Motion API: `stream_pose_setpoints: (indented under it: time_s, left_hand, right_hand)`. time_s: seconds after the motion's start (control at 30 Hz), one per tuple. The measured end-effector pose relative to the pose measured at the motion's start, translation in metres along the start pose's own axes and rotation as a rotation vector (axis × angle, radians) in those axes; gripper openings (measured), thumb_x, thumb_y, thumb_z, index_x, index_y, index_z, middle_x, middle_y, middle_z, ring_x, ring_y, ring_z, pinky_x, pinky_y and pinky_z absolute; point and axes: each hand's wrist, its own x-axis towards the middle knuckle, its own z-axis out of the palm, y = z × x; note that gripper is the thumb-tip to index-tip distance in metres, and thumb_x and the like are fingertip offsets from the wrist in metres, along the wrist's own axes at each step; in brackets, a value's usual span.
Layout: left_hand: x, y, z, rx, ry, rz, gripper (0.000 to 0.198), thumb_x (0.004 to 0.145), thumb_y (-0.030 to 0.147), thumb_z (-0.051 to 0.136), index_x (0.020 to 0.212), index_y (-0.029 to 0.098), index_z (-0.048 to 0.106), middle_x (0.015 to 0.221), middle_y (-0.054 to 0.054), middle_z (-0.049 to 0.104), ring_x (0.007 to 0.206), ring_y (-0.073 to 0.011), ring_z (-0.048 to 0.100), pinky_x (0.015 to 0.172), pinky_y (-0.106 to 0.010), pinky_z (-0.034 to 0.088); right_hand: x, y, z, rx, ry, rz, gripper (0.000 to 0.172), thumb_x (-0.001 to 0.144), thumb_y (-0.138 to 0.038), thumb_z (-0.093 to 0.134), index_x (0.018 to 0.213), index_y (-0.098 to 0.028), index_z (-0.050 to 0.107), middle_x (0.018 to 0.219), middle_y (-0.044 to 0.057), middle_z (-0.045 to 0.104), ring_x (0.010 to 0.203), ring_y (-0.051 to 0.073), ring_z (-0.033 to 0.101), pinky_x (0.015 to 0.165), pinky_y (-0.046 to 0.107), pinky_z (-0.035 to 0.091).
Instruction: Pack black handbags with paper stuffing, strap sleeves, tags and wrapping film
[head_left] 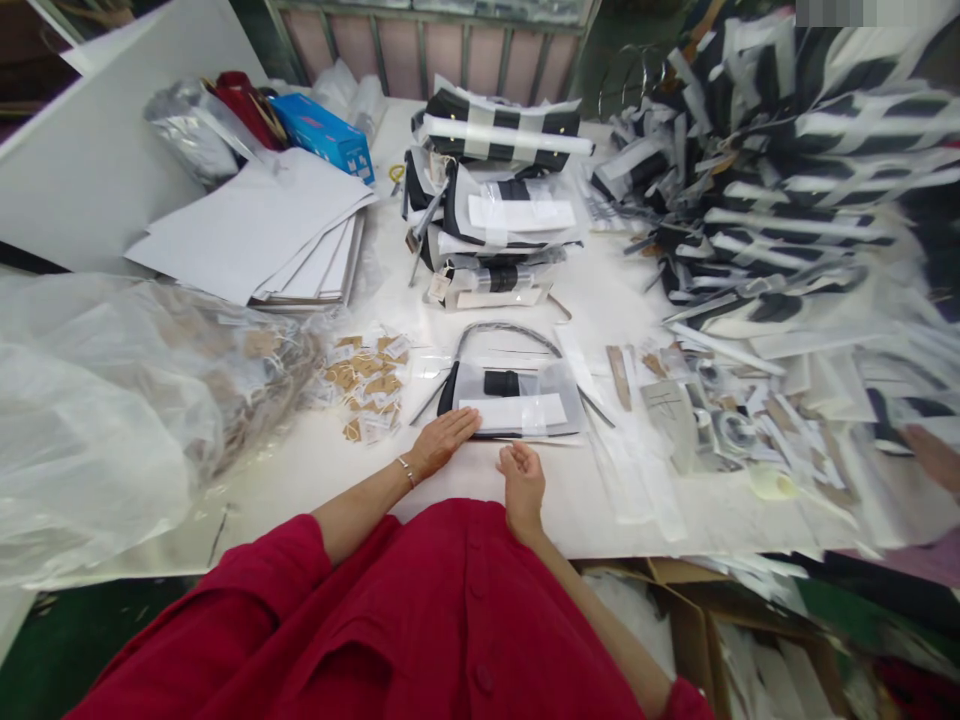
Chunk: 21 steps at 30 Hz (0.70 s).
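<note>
In front of me on the white table lies a black handbag (450,392) under a translucent wrapping sheet, its wrapped handle arching away from me. A white paper strip (517,412) and a black band sit on top of it. My left hand (444,442), with a bracelet at the wrist, lies flat with fingers stretched over the bag's near left corner. Just off the bag's near edge, my right hand (521,478) has its fingers curled and pressed together. Whether something small is between them cannot be made out.
Brown hang tags (367,385) are spread left of the bag, beside a large clear plastic bag (97,400). Wrapped handbags (510,215) stack up behind. To the right are tape rolls (735,432), paper scraps and a tall bag pile (810,220). Another person's hand (934,455) shows at far right.
</note>
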Motion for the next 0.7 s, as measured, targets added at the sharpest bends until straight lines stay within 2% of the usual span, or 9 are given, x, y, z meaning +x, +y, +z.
stream_pose_setpoints:
  time_s: [0.07,0.13,0.27,0.43,0.5,0.6,0.7]
  left_hand:
    - [0.000,0.001,0.000,-0.021,0.006,-0.014,0.050,0.093,0.002,0.032,0.140,0.017,0.045,0.142,-0.009,0.053,0.137,-0.0180,0.042,0.111,-0.039,0.044]
    - [0.001,0.001,-0.001,-0.044,0.014,-0.021,0.050,0.093,0.001,0.032,0.138,0.016,0.047,0.141,-0.009,0.054,0.136,-0.0176,0.043,0.110,-0.039,0.045]
    - [0.002,-0.001,-0.004,-0.088,0.034,-0.032,0.050,0.093,0.001,0.031,0.136,0.016,0.049,0.138,-0.009,0.057,0.134,-0.0170,0.046,0.108,-0.040,0.047]
    - [0.000,-0.006,-0.008,-0.128,0.035,-0.023,0.054,0.091,0.000,0.030,0.139,0.018,0.047,0.139,-0.009,0.056,0.135,-0.0165,0.045,0.108,-0.040,0.047]
    - [-0.001,-0.008,-0.010,-0.124,0.044,-0.017,0.053,0.091,0.000,0.030,0.139,0.017,0.046,0.140,-0.010,0.055,0.136,-0.0165,0.044,0.108,-0.040,0.046]
    - [-0.002,-0.005,-0.014,-0.079,0.027,-0.003,0.054,0.091,0.000,0.032,0.141,0.017,0.043,0.141,-0.011,0.054,0.138,-0.0180,0.041,0.109,-0.041,0.045]
    - [0.000,0.007,-0.020,0.047,-0.044,-0.018,0.054,0.091,0.003,0.035,0.144,0.013,0.039,0.145,-0.015,0.048,0.141,-0.0250,0.035,0.113,-0.050,0.039]
  right_hand:
    - [-0.001,0.004,0.008,0.249,0.003,0.326,0.042,0.075,-0.050,0.070,0.100,-0.017,0.060,0.098,0.011,0.069,0.096,0.025,0.067,0.086,0.042,0.057]
    - [0.006,0.003,0.019,0.395,-0.017,0.468,0.039,0.072,-0.051,0.073,0.092,-0.019,0.060,0.093,0.009,0.069,0.096,0.023,0.067,0.087,0.038,0.056]
    - [0.023,-0.006,0.040,0.455,0.032,0.526,0.038,0.078,-0.055,0.063,0.099,-0.022,0.061,0.104,0.009,0.068,0.105,0.021,0.064,0.087,0.033,0.056]
    - [0.031,-0.013,0.050,0.283,0.061,0.624,0.044,0.081,-0.060,0.057,0.106,-0.023,0.059,0.120,0.012,0.064,0.107,0.022,0.064,0.070,0.028,0.056]
    - [0.034,-0.016,0.053,0.272,0.073,0.636,0.042,0.080,-0.058,0.058,0.105,-0.024,0.059,0.118,0.011,0.066,0.103,0.021,0.065,0.066,0.026,0.055]
    - [0.036,-0.023,0.057,0.324,0.091,0.651,0.033,0.080,-0.050,0.061,0.099,-0.024,0.060,0.103,0.007,0.071,0.091,0.019,0.068,0.064,0.026,0.054]
    - [0.034,-0.032,0.059,0.436,0.112,0.654,0.026,0.079,-0.043,0.064,0.094,-0.022,0.060,0.088,0.005,0.073,0.081,0.018,0.069,0.065,0.027,0.055]
